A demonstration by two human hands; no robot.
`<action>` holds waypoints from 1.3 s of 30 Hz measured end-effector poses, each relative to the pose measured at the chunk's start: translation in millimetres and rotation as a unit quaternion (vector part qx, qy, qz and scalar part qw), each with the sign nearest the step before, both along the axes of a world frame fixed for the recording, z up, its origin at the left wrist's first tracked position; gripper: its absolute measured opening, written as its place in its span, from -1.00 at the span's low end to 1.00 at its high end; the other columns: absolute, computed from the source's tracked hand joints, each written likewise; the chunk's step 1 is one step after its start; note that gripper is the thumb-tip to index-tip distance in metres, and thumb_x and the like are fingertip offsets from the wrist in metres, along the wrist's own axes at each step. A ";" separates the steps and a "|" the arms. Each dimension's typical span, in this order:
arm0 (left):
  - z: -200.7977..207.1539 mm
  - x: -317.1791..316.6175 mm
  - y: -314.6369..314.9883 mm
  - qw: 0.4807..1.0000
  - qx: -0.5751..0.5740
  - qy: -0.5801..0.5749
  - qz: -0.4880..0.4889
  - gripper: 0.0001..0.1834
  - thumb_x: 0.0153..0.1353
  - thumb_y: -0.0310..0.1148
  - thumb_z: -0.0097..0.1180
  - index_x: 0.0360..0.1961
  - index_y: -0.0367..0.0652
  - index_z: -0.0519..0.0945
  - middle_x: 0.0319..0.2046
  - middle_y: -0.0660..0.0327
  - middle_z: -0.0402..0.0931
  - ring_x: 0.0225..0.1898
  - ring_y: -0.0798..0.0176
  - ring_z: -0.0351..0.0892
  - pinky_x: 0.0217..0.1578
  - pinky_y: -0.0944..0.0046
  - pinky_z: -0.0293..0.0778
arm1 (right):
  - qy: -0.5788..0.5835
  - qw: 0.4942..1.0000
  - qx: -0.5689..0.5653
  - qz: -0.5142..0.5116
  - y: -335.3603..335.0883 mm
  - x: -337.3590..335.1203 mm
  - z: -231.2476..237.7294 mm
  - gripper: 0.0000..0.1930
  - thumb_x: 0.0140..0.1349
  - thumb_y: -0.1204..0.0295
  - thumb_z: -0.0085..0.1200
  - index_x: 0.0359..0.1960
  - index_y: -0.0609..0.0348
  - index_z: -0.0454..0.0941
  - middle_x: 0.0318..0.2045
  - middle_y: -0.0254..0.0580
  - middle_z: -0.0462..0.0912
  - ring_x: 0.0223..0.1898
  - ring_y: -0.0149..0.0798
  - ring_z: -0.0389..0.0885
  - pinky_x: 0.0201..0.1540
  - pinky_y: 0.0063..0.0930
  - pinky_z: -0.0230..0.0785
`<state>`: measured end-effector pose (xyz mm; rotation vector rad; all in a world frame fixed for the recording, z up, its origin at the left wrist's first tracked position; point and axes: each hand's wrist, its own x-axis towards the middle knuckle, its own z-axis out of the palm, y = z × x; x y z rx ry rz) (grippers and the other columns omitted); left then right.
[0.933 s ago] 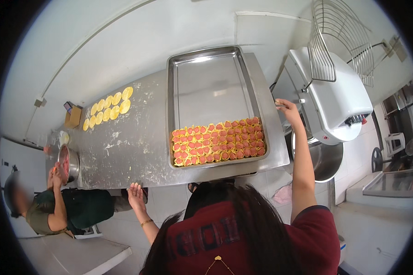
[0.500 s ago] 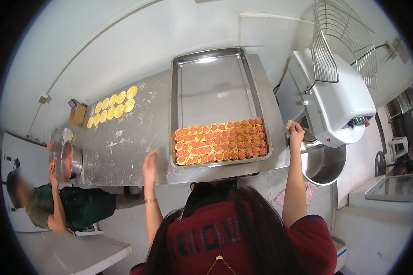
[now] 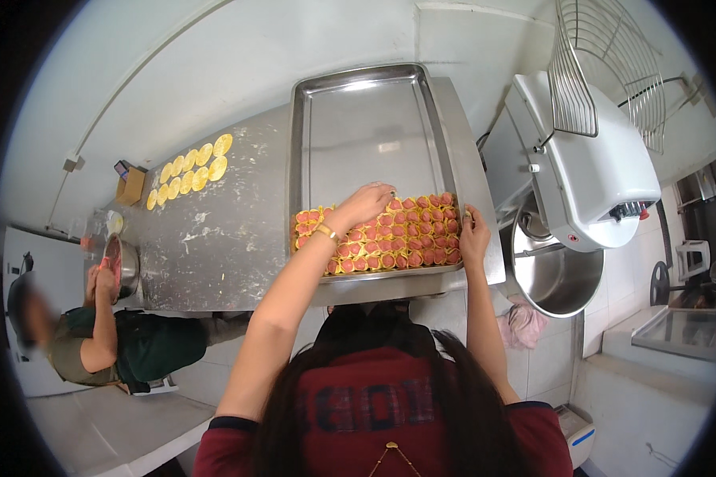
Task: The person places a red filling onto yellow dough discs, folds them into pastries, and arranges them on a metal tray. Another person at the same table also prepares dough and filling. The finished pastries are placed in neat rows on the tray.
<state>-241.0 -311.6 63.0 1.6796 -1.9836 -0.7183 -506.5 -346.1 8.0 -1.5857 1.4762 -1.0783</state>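
A large steel tray [image 3: 297,143] lies on the metal table, its near part filled with close rows of open-topped dumplings [image 3: 418,238], pink filling in yellow wrappers. My left hand [image 3: 364,204] reaches over the dumplings at their far row. Its fingers are drawn together at the tips, and what they pinch, if anything, is too small to name. At the tray's right rim, beside the dumplings, my right hand [image 3: 475,234] is closed with its fingertips up. A tiny pale bit seems to show at those tips, but I cannot make it out.
Round yellow wrappers [image 3: 187,184] lie in two rows on the floury table [image 3: 239,230]. At far left a co-worker's hands [image 3: 102,278] are at a steel bowl [image 3: 126,266] of pink filling. A white mixer [image 3: 585,171] with a steel bowl [image 3: 561,282] stands right.
My left hand has swung from left of the tray to the far row of dumplings. My right hand has moved left to the tray's right rim. The co-worker's hands have come to the bowl.
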 end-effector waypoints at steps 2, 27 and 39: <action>-9.7 -5.2 -12.9 0.999 0.040 -0.008 -0.017 -0.61 0.29 -0.26 -0.28 -0.10 -0.30 0.51 -0.14 -0.10 0.51 -0.02 -0.11 0.43 0.02 0.04 0.32 | 0.016 1.000 -0.004 0.000 2.7 -0.4 1.2 -0.69 0.17 0.55 -0.09 -0.05 0.25 0.53 -0.11 0.10 0.59 -0.05 0.03 0.56 0.01 -0.25 0.36; 5.1 -8.6 -33.4 0.987 0.153 -0.033 0.034 -0.46 0.34 -0.07 -0.37 -0.26 -0.32 0.54 -0.35 -0.18 0.55 -0.23 -0.25 0.50 -0.12 -0.02 0.38 | 0.038 0.999 -0.011 0.002 4.9 2.1 7.4 -0.72 0.18 0.59 -0.11 -0.08 0.31 0.52 -0.17 0.11 0.60 -0.16 0.05 0.59 -0.09 -0.26 0.40; 15.5 -13.7 -28.7 0.979 0.197 -0.040 0.034 -0.42 0.34 -0.03 -0.36 -0.28 -0.35 0.56 -0.34 -0.20 0.54 -0.21 -0.24 0.50 -0.09 -0.02 0.38 | 0.044 0.999 -0.017 -0.001 3.9 1.5 1.8 -0.73 0.18 0.56 -0.10 -0.10 0.32 0.53 -0.18 0.11 0.60 -0.16 0.06 0.59 -0.09 -0.23 0.40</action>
